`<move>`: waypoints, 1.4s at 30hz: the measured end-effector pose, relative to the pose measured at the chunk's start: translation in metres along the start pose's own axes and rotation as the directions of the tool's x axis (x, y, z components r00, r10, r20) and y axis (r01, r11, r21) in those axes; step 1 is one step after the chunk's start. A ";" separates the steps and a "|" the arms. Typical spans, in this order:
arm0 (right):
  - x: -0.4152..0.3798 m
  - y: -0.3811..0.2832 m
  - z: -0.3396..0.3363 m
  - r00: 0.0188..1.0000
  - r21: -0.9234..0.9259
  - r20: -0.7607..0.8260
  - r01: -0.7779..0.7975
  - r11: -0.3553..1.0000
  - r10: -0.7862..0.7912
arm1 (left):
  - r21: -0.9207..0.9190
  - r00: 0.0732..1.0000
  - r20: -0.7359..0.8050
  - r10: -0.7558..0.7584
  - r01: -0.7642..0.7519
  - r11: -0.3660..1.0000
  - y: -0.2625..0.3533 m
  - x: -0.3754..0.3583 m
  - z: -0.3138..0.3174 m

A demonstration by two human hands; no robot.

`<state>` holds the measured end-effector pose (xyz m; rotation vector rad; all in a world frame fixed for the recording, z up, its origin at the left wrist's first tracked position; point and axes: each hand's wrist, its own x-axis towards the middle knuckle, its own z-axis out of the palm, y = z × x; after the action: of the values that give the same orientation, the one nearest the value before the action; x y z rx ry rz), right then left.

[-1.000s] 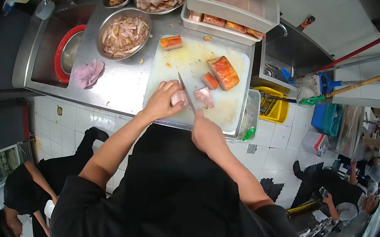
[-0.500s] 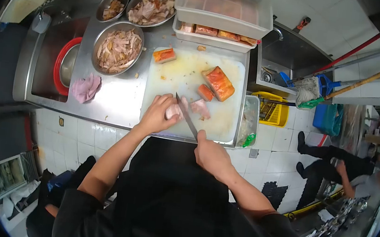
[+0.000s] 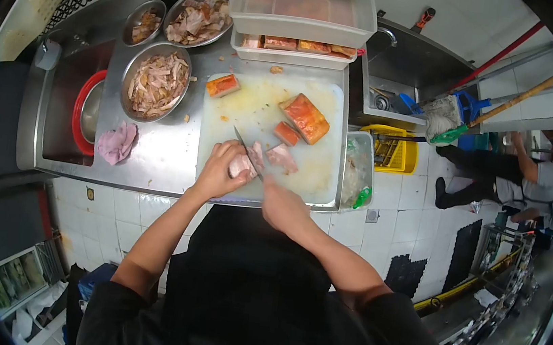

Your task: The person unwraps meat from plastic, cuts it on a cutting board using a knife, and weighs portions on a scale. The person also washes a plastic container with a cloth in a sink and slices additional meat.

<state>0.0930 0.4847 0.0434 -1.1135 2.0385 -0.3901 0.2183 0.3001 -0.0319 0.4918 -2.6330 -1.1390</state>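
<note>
On the white cutting board (image 3: 227,123), my left hand (image 3: 218,167) presses on a pale piece of meat (image 3: 242,165) near the front edge. My right hand (image 3: 282,204) is closed round the handle of a knife (image 3: 246,147), whose blade lies along the right side of that piece. Thin slices (image 3: 281,158) rest just right of the blade. Farther back are a small orange-brown chunk (image 3: 286,133), a large browned block (image 3: 304,118) and another chunk (image 3: 223,85) at the board's back left.
A bowl of sliced meat (image 3: 125,92) stands left of the board, with two more bowls behind. Stacked plastic containers (image 3: 300,28) are at the back. A pink cloth (image 3: 116,143) lies near the sink. Another person (image 3: 535,178) is at the far right.
The view has shifted. The knife has moved closer to my left hand and cuts across the held piece. The other person has changed posture, one arm now raised.
</note>
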 end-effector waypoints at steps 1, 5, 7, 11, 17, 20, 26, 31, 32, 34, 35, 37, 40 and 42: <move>0.002 0.001 0.000 1.000 -0.004 -0.004 0.003 1.000 -0.003 | 0.004 1.000 -0.007 0.003 -0.003 1.000 -0.001 0.001 0.000; -0.016 -0.009 -0.022 0.996 -0.016 0.079 -0.045 0.999 0.046 | 0.002 1.000 -0.021 0.013 -0.013 1.000 -0.001 0.004 0.001; -0.022 -0.007 -0.012 0.992 0.020 0.105 -0.078 0.997 0.075 | 0.005 1.000 -0.002 -0.012 0.012 1.000 -0.001 0.001 0.001; 0.053 0.029 0.053 0.992 0.041 -0.113 0.054 0.998 -0.049 | -0.020 1.000 -0.028 0.014 -0.015 1.000 0.002 -0.001 0.004; 0.031 0.036 0.018 0.988 0.035 -0.146 -0.054 0.998 0.059 | -0.130 0.981 -0.177 -0.085 0.062 0.990 0.012 -0.026 0.018; 0.024 0.043 0.014 0.987 0.077 -0.162 0.007 0.997 0.006 | -0.451 0.911 -0.257 -0.323 0.182 0.874 -0.010 -0.024 0.044; 0.007 0.050 0.010 0.971 0.202 -0.214 0.150 0.968 -0.106 | -0.998 0.915 0.060 -0.398 0.049 -0.038 0.030 -0.009 -0.035; 0.015 0.064 0.037 0.990 0.027 -0.025 0.140 0.990 -0.139 | -0.984 0.991 -0.135 -0.022 -0.131 0.123 0.147 0.059 -0.158; 0.019 0.071 0.046 0.986 0.011 -0.049 0.158 0.987 -0.158 | -0.961 0.976 -0.200 0.089 -0.213 0.177 0.181 0.082 -0.192; 0.023 0.077 0.044 0.961 -0.014 -0.073 0.266 0.964 -0.266 | -0.703 0.777 -0.426 0.464 -0.607 0.372 0.262 0.135 -0.271; 0.016 0.067 0.039 0.965 -0.033 -0.121 0.231 0.972 -0.234 | -0.562 0.714 -0.369 0.596 -0.682 0.469 0.310 0.155 -0.315; 0.016 0.064 0.034 0.984 -0.021 -0.032 0.172 0.985 -0.173 | -0.255 0.571 -0.522 0.633 -0.813 0.523 0.400 0.185 -0.372; 0.020 0.058 0.024 0.990 -0.045 -0.021 0.140 0.989 -0.141 | 0.100 0.501 -0.451 0.739 -0.794 0.599 0.494 0.242 -0.444; 0.009 0.051 0.016 0.992 -0.064 -0.012 0.125 0.990 -0.126 | 0.317 0.664 -0.155 0.731 -0.668 0.673 0.520 0.285 -0.488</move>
<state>0.0724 0.5076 -0.0011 -1.2855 2.0125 -0.4008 0.0113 0.2002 0.7008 -0.3340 -2.3435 -0.4619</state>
